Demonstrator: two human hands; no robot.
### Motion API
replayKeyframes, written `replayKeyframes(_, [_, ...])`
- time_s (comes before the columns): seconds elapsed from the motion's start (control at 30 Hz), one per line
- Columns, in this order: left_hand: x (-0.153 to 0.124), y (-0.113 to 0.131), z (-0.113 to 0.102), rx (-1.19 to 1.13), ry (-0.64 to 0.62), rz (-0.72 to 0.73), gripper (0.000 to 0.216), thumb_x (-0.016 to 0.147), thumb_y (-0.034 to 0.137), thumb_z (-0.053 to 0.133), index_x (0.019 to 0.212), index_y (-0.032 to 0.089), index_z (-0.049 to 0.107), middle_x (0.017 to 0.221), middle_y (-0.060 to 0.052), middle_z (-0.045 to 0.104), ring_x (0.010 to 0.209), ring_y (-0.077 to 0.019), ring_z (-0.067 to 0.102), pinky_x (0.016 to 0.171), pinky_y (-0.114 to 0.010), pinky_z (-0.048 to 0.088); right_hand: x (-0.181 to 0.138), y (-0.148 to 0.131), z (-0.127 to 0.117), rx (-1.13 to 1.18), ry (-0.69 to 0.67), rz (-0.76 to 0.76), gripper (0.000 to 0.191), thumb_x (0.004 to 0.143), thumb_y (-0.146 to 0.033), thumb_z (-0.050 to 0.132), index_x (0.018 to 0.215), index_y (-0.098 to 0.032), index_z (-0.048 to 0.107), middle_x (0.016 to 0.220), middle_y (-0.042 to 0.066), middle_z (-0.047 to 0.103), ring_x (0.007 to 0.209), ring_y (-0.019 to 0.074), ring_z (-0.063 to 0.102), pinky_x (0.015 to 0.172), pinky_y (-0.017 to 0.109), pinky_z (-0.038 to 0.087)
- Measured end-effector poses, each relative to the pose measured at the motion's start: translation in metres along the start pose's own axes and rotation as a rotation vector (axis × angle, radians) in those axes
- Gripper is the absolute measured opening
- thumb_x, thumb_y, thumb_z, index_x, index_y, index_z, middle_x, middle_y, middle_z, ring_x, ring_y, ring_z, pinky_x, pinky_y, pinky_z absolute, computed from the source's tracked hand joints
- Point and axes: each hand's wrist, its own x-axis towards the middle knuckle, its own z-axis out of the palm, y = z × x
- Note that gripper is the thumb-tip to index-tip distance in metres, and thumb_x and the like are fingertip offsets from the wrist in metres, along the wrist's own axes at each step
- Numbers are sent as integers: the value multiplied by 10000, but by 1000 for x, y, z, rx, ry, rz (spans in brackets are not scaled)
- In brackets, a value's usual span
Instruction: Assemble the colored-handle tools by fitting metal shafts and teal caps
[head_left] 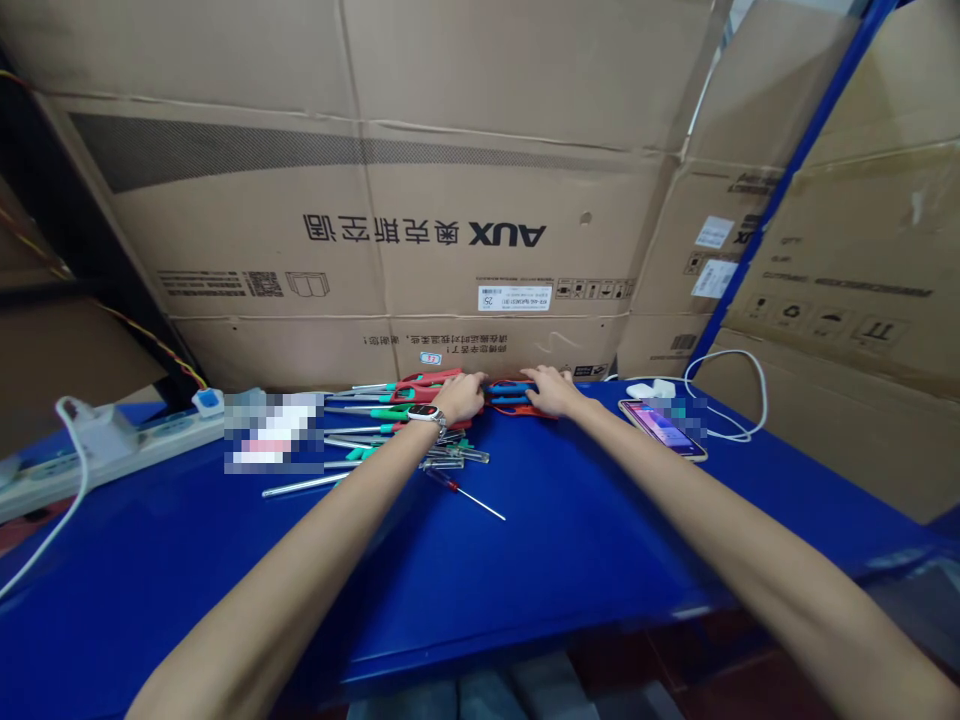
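Both of my bare forearms stretch away from me over the blue counter [480,590], reaching to its far edge, where printed cardboard [420,180] stands upright behind everything. At the end of one arm, my left hand [460,397], with a silver-banded wristwatch [425,412] at the wrist, lies at the right end of a row of red-handled tools [414,395]; its fingers bend inward, but I cannot tell whether they grip anything. My right hand [551,391] has its fingers moderately spread over the right end of some blue-handled tools [508,393], and I cannot tell if it is closed around them. These lie between my two hands, near the foot of the cardboard, with orange handles [512,410] beside them on my side.

Nearer me than the red handles are clear-handled screwdrivers [448,463], their metal shafts pointing left. One red-handled screwdriver [454,486] lies apart at the front of the pile, its tip aimed right and towards me. To the right of my right hand rests a lit smartphone [664,430], with a white charger [651,390] just behind it; a white power strip [169,440] sits far left.
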Motion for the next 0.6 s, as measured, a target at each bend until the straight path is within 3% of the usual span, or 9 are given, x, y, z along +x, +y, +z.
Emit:
replayKeyframes(0.17, [-28,-11,-23,63,105,71,417,862,92,424,1207,180,639,1214,-135,678,1178,-295,584,1042,-442,415,-7,-14,3,53,73,-34,441,943,-276,462,1370,-192,535,1324,162,564,1248,325,478,1003,503,359])
replayKeyframes(0.33, [-89,-38,-54,52,216,187,320,882,112,401,1053,194,659,1050,-106,687,1017,-276,613,914,-424,467,-11,-57,12,181,147,-225,317,928,-284,517,1213,-198,625,1195,129,618,1148,284,523,952,440,385])
replayKeyframes(0.47, [-129,-58,-67,54,245,156,225,898,164,445,1012,202,636,1042,-96,676,1004,-275,606,884,-420,464,-11,-98,18,190,123,-350,310,911,-394,572,1129,-194,667,1128,114,649,1087,274,538,931,423,387])
replayKeyframes(0.6, [-150,-63,-75,37,248,114,195,921,195,442,996,206,621,1026,-85,665,991,-263,598,873,-409,453,-7,-126,16,135,69,-346,390,866,-482,621,1096,-176,695,1109,139,667,1091,310,534,931,455,387])
